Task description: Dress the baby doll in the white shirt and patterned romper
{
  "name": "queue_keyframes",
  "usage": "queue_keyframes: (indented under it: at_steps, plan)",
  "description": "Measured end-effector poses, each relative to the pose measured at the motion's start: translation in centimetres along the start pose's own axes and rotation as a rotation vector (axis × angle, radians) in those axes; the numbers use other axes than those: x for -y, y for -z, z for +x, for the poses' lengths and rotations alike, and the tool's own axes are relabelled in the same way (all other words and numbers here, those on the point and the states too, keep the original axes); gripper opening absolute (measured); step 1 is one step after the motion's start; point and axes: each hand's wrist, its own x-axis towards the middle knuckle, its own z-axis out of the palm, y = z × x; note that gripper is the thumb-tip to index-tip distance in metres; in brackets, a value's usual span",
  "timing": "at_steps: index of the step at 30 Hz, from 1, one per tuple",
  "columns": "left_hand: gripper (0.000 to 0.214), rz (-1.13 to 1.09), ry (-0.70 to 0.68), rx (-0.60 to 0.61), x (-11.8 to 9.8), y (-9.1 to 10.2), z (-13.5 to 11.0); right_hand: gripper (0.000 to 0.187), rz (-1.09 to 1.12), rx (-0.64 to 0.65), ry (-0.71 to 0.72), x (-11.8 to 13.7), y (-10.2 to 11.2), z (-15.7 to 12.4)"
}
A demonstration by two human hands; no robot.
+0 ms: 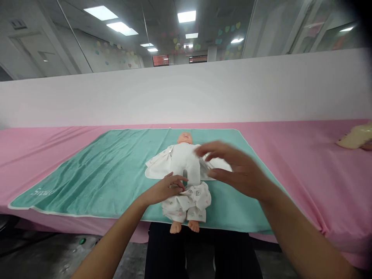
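Note:
A baby doll [185, 138] lies on its back with its head away from me and its bare feet at the near edge. Its torso and upper legs are white cloth [186, 157]. Under it, a white printed baby shirt [158, 164] is spread open to both sides. White printed baby pants [200, 197] are bunched around its lower legs. My left hand [167, 188] rests at the top of the pants, fingers loosely extended. Raised over the shirt's right side, my right hand [235, 168] is slightly blurred, with thumb and fingers apart and nothing between them.
A green blanket [116, 170] lies under the doll on a pink-covered table [305, 162]. At the far right, part of a pale yellowish object [356, 136] shows. A low white wall [186, 97] with glass above it runs along the back.

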Motion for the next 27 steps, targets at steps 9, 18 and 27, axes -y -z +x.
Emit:
queue_keyframes:
  at_steps: [9,18,27]
  plan:
    - [0.012,0.477,-0.167,0.021,-0.2,-1.1,0.4,0.026,-0.111,0.463,-0.087,-11.0,-7.4,-0.7]
    - [0.019,0.388,-0.056,-0.272,0.1,-0.1,1.4,0.040,-0.130,0.471,-0.141,-9.2,-6.7,-0.7]
    - [0.035,0.190,-0.030,-0.617,7.2,0.2,4.3,0.037,0.224,0.415,-0.341,-15.8,-5.4,-1.6]
